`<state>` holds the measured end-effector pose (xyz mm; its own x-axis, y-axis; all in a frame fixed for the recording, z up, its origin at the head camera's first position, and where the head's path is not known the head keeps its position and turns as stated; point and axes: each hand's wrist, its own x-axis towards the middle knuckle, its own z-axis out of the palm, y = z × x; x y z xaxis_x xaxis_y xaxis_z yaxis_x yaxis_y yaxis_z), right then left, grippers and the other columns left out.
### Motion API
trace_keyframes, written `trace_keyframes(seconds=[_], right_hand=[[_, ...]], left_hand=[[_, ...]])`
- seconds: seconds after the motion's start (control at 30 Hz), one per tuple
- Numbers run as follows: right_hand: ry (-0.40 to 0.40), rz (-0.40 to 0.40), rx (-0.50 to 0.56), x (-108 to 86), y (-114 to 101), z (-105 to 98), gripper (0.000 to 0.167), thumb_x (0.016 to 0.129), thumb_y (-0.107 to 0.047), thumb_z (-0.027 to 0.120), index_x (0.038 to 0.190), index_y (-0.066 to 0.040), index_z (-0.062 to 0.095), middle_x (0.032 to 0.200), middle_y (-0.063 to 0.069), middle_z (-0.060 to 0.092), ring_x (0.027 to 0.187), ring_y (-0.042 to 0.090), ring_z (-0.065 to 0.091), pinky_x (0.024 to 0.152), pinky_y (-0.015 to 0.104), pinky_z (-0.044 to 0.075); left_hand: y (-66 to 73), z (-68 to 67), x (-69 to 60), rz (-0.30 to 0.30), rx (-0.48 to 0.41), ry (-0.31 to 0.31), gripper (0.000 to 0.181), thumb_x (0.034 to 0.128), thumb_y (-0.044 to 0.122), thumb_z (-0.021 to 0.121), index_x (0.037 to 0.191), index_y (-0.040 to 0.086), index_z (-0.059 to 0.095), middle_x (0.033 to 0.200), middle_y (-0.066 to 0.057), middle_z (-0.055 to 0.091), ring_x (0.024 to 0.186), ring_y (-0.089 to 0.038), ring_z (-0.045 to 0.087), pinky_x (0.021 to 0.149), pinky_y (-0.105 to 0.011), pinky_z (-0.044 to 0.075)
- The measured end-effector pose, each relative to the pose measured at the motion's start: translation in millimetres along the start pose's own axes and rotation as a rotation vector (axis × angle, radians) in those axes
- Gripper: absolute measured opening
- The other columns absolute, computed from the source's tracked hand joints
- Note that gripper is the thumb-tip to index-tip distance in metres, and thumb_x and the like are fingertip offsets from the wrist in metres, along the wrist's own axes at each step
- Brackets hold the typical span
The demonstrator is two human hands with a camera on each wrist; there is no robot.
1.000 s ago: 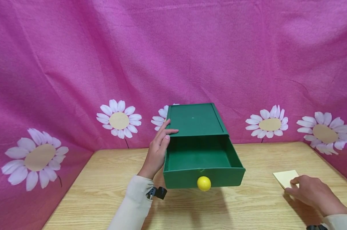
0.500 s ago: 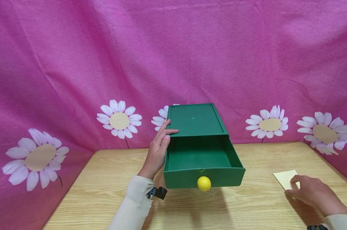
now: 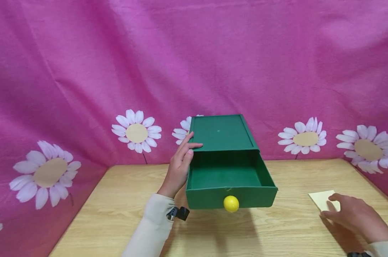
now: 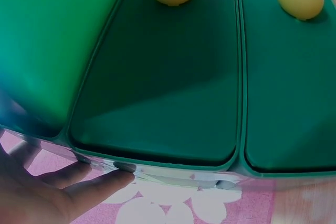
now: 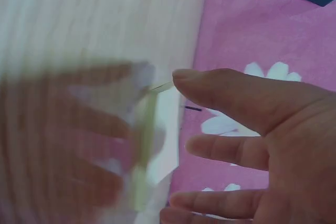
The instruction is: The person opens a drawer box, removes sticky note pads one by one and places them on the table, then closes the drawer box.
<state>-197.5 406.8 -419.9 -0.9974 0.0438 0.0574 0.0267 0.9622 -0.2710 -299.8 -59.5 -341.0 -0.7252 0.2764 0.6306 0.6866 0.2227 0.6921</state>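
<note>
A green drawer unit (image 3: 222, 132) has its top drawer (image 3: 231, 197) pulled out, with a yellow knob (image 3: 231, 203) on its front. My left hand (image 3: 177, 167) rests against the unit's left side, its fingers extended over the top edge. In the left wrist view, two lower drawer fronts (image 4: 157, 72) are shut, beside fingers (image 4: 100, 187) on the side wall. My right hand (image 3: 357, 216) is at a pale yellow note pad (image 3: 320, 200), thumb and index finger apart at its near right part. The right wrist view shows the thumb (image 5: 226, 90) touching a slightly raised corner.
Both stand on a light wooden table (image 3: 116, 221). Behind and at the sides hangs a pink cloth (image 3: 213, 53) printed with white daisies. The pad lies well to the right of the drawer unit.
The head view has shifted slightly, moving the whole scene a little to the right. My left hand keeps its place on the unit; the right thumb and index finger have parted slightly at the pad.
</note>
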Motion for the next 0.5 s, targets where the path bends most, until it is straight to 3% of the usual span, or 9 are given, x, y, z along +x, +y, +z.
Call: trace_keyframes(seconds=[0.1, 0.33, 0.5], right_hand=[[0.052, -0.026, -0.004, -0.2, -4.6, -6.2, 0.064, 0.075, -0.041, 0.078, 0.11, 0.009, 0.058, 0.096, 0.034, 0.062, 0.085, 0.053, 0.057, 0.067, 0.061, 0.045], [0.1, -0.095, -0.024, 1.8, -27.0, -19.0, 0.059, 0.079, -0.038, 0.076, 0.111, 0.008, 0.059, 0.086, 0.026, 0.063, 0.076, 0.04, 0.059, 0.059, 0.055, 0.047], [0.14, -0.125, -0.042, 3.3, -41.8, -23.8, 0.062, 0.079, -0.04, 0.076, 0.115, 0.007, 0.059, 0.094, 0.03, 0.063, 0.083, 0.046, 0.059, 0.061, 0.057, 0.047]], left_hand=[[1.6, 0.0, 1.6, 0.003, -0.001, -0.004, 0.033, 0.1047, 0.026, 0.035, 0.126, 0.023, 0.059, 0.157, 0.006, 0.028, 0.143, -0.009, 0.02, 0.111, -0.052, 0.028], [0.2, -0.1, -0.3, -0.004, 0.003, -0.006, 0.033, 0.1045, 0.025, 0.035, 0.126, 0.022, 0.059, 0.157, 0.005, 0.027, 0.143, -0.007, 0.02, 0.111, -0.051, 0.029], [-0.2, -0.6, -1.1, -0.003, -0.005, -0.008, 0.033, 0.1049, 0.026, 0.035, 0.127, 0.021, 0.059, 0.157, 0.003, 0.027, 0.143, -0.008, 0.019, 0.111, -0.051, 0.029]])
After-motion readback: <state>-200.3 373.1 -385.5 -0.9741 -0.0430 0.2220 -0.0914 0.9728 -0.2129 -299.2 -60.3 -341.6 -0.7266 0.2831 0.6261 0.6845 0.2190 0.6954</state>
